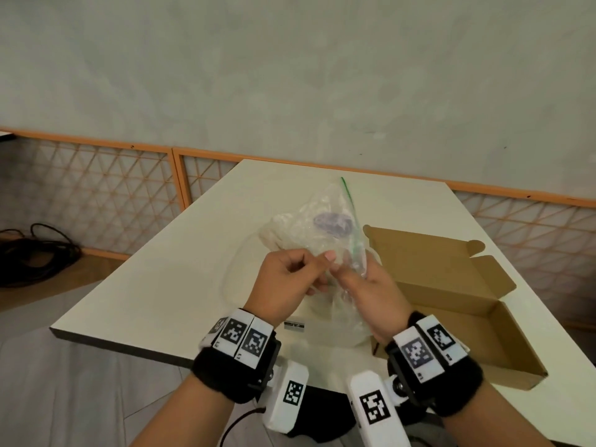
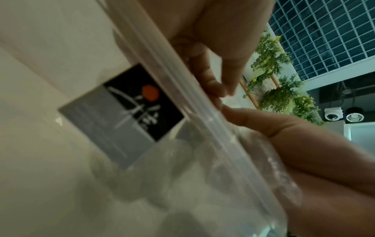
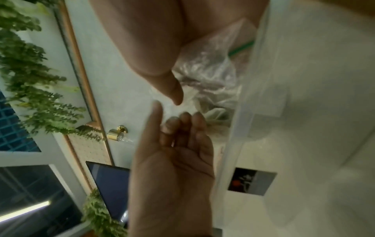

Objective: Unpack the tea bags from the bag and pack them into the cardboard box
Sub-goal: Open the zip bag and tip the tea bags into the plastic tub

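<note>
Fingers: your left hand and right hand pinch the zip bag mouth | risk: film slips, tea bags spill beside the cardboard box.

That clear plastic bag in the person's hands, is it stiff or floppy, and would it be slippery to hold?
Probably floppy: the plastic bag crumples and sags between the left hand and right hand. Likely light, since pinching fingertips alone seem to keep it off the table. The glossy film may be slippery; the ridged zip strip should give better purchase.
</note>
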`<action>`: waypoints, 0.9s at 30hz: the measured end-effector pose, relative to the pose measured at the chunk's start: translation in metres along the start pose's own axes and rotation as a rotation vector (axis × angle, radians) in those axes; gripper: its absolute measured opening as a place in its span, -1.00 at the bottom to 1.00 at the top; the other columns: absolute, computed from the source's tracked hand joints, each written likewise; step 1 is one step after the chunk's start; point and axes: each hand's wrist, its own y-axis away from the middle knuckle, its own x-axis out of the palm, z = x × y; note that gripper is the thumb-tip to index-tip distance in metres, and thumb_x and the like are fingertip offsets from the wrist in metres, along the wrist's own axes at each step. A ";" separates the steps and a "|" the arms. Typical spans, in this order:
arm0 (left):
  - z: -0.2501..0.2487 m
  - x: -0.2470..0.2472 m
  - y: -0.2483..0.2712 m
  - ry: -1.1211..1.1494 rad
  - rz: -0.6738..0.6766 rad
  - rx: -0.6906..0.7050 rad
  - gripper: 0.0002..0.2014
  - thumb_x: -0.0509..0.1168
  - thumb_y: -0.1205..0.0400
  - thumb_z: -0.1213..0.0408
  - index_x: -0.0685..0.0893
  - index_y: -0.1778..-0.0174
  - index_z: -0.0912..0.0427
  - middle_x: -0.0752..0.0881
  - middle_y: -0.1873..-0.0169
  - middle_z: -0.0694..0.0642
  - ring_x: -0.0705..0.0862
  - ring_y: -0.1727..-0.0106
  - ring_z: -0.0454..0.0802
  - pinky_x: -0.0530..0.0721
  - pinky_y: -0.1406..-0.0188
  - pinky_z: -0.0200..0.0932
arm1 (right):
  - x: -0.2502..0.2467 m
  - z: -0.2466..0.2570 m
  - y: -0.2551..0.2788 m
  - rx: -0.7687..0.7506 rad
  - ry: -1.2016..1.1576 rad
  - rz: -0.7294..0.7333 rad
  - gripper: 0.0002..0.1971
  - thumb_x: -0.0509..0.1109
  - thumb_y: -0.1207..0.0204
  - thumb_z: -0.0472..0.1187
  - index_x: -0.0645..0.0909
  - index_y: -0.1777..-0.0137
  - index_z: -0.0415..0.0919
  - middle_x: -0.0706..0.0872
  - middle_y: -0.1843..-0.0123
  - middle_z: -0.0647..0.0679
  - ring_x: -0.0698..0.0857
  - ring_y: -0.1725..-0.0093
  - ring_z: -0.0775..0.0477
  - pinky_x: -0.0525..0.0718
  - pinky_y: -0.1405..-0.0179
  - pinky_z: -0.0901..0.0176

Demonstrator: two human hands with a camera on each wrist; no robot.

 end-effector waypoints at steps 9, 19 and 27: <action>0.006 -0.007 -0.011 0.180 -0.040 -0.127 -0.76 0.45 -0.51 0.37 0.53 0.40 0.22 0.61 0.58 0.05 0.54 0.58 -0.11 0.55 0.55 -0.30 | 0.027 -0.007 0.011 -0.168 0.236 0.056 -0.72 0.25 -0.56 -0.09 0.37 -0.24 -0.04 0.54 -0.21 -0.03 0.57 -0.21 0.13 0.54 -0.16 0.38; 0.026 -0.004 -0.014 0.126 -0.073 -0.235 -0.66 0.45 -0.54 0.24 0.46 0.46 0.18 0.60 0.64 0.01 0.60 0.59 -0.10 0.58 0.53 -0.30 | 0.010 -0.025 -0.008 0.080 -0.116 -0.090 -0.86 0.32 -0.57 -0.31 0.67 0.19 -0.18 0.73 0.26 -0.01 0.66 0.20 0.07 0.62 -0.01 0.13; 0.005 0.002 -0.030 0.017 -0.157 -0.152 -0.55 0.55 -0.39 0.05 0.40 0.45 0.17 0.51 0.61 0.11 0.52 0.57 0.02 0.64 0.50 -0.10 | 0.011 -0.010 -0.023 -0.131 0.030 -0.118 -0.94 0.34 -0.55 -0.32 0.60 0.09 -0.15 0.70 0.18 -0.05 0.65 0.16 0.05 0.64 0.04 0.24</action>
